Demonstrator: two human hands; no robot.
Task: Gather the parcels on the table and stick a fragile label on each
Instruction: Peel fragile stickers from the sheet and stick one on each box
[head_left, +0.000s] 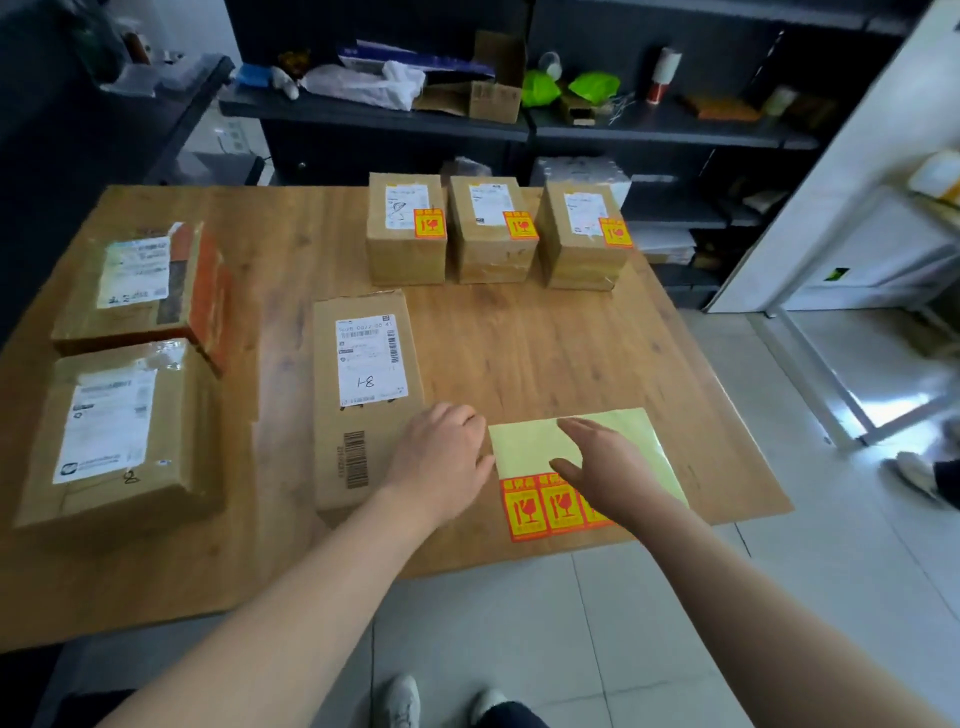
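Your left hand (441, 457) knuckles-up at left edge of label sheet (524, 447), beside near-middle parcel (363, 395); grip unclear. Your right hand (608, 467) relaxed, fingers straight, over sheet.

The shipping label (371, 358) on the mid-table parcel (363, 478) carries a handwritten "1-8". Its print is too small to read. A barcode (356, 460) stands on the cardboard below it. Along the table's (519, 338) far edge, three boxes (491, 260) each bear a red-on-yellow fragile label (520, 225) with a broken-glass sign. The same signs (527, 506) line the sticker sheet (530, 447) at the near right edge.
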